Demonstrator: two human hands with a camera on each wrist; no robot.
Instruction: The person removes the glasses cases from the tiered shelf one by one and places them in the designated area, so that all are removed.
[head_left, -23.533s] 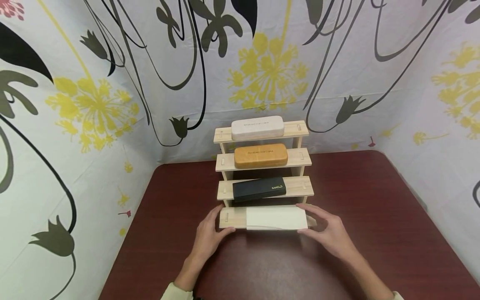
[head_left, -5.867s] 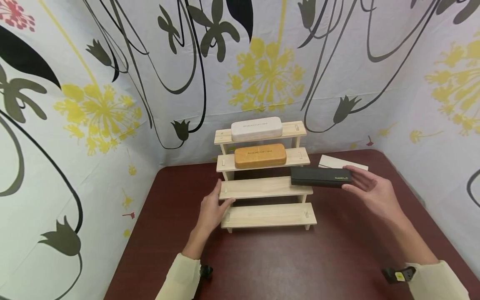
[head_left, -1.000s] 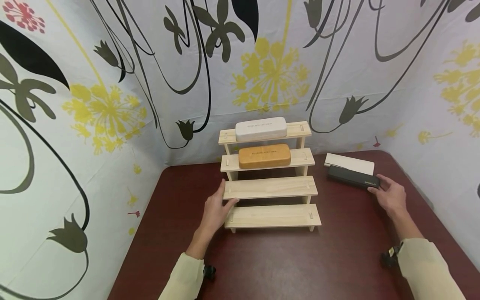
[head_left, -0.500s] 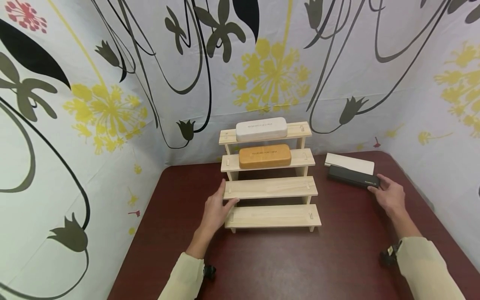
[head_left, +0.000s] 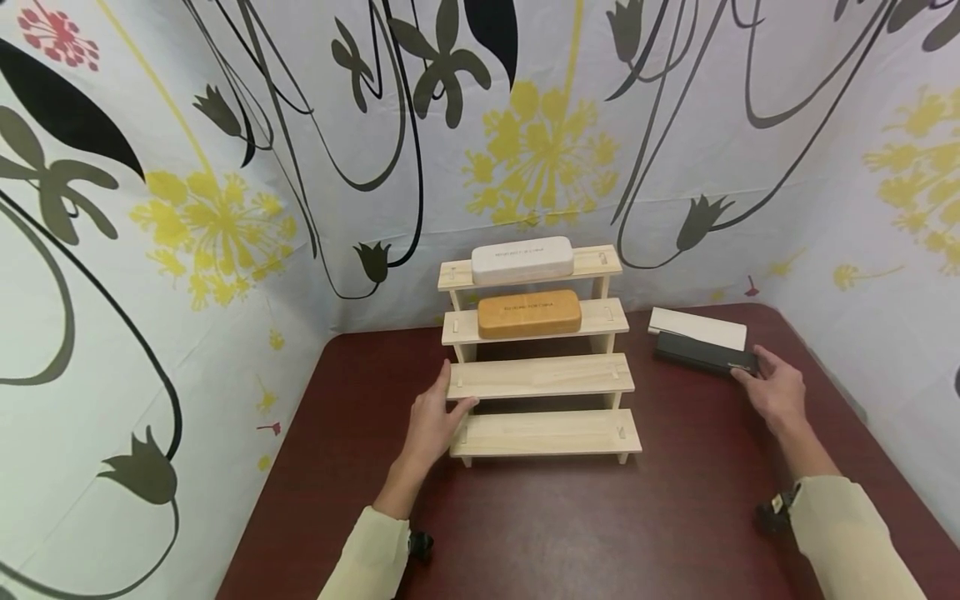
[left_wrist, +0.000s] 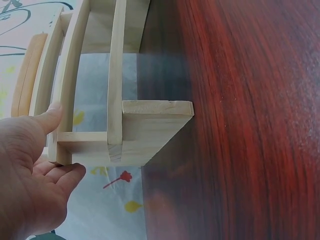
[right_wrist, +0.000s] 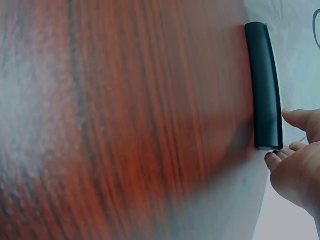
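A stepped wooden display stand stands in the middle of the table. My left hand grips the left end of its second shelf from the bottom; in the left wrist view the thumb lies on one side of the board and the fingers curl round the other. At the back right, my right hand holds the right end of a slim black glasses case between thumb and fingers. The case lies on the table in front of a flat white case. Part of its gold lettering is covered by the right hand.
A white glasses case lies on the top shelf, and an orange glasses case on the shelf below it. The two lower shelves are bare. A patterned cloth hangs behind and beside the dark red table.
Earlier the black case and the white case lay on the two lower shelves; the right hand carried the black one to the back right. Over the last second almost nothing has moved.
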